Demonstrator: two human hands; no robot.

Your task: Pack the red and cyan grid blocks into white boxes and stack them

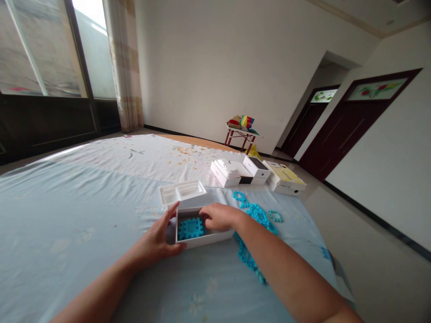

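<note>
A small white box sits uncovered on the cloth before me. My left hand grips its left end, thumb on the near side and fingers on the far corner. Inside, at the left, lie blue interlocking toy pieces with notched edges. My right hand reaches into the right part of the box with its fingers curled down. Whatever those fingers hold, if anything, is hidden. A pile of similar blue pieces spreads on the cloth right of the box, partly behind my right forearm.
Behind the box lies a white plastic tray. Farther back stand an open white box, a white phone box and a yellow-topped box. One pale teal piece lies near the right table edge. A small stand holds colourful items.
</note>
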